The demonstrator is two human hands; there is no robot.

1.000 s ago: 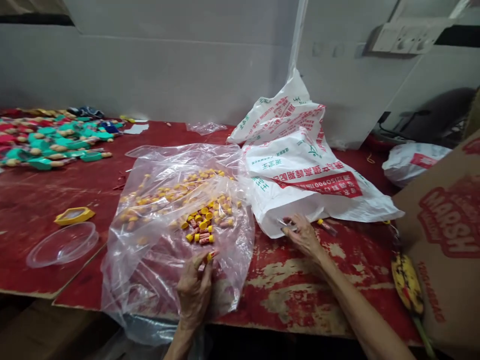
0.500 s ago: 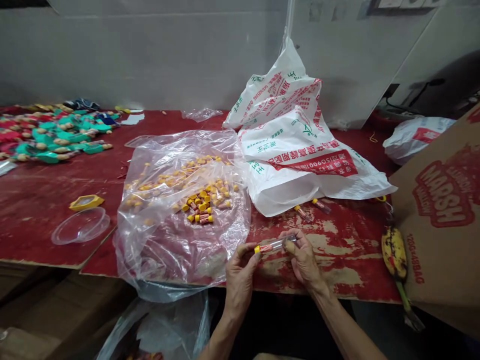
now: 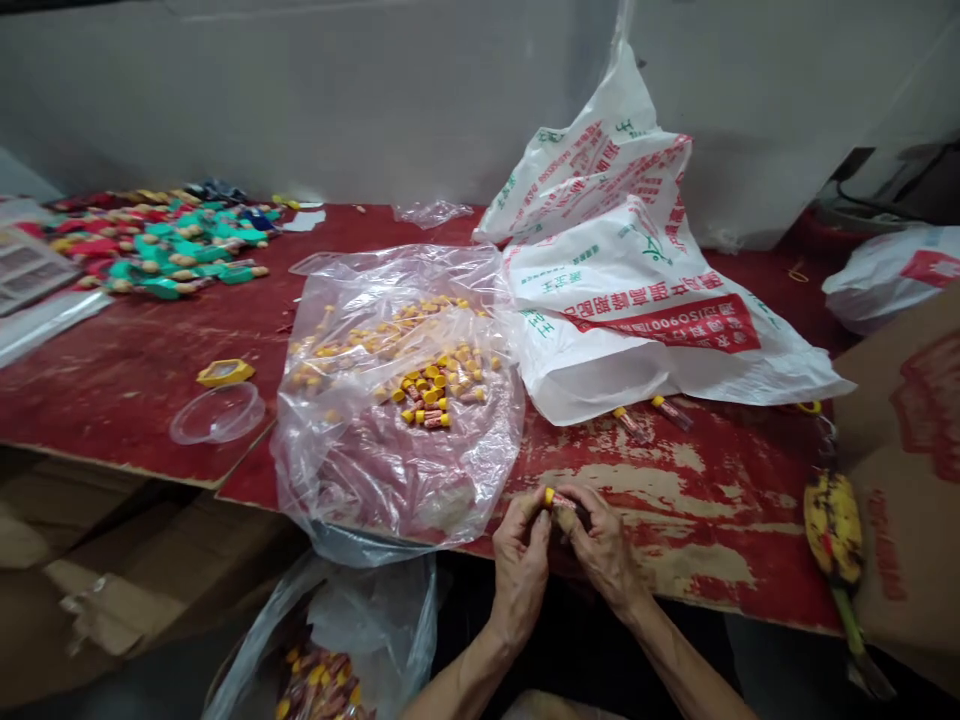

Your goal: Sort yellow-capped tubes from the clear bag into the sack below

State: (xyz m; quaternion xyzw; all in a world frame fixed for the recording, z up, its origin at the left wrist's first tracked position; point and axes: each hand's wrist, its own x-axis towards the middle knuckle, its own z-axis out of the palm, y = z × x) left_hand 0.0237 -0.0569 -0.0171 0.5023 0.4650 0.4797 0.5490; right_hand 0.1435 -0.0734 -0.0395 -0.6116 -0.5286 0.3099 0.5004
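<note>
Pinching a small yellow-capped tube (image 3: 561, 501) at five o'clock from the middle of your view, your left hand (image 3: 521, 570) is holding the cap end while your right hand (image 3: 606, 552) is curling its fingers around the other end, probably to keep it steady. Those right fingers are covering that end, so I cannot tell what else they are hiding. At eight o'clock, a big clear bag (image 3: 390, 485) is lying spread on the red table (image 3: 750, 470), likely keeping a heap of little tubes (image 3: 427, 390) from rolling off. Its shiny, crinkly plastic is blurring many of them. At two o'clock, a white sack (image 3: 600, 280) is pointing its mouth toward you, maybe for easy reaching, but its inside is staying out of sight. Two more tubes (image 3: 671, 413) are lying by that mouth, nearer four o'clock. At seven o'clock, a lower bag (image 3: 375, 610) is holding more yellow-topped bits, and the bottom edge is cutting it off. Toward four o'clock, a brown box (image 3: 900, 500) is running out of view, its red words looking fuzzy.
</note>
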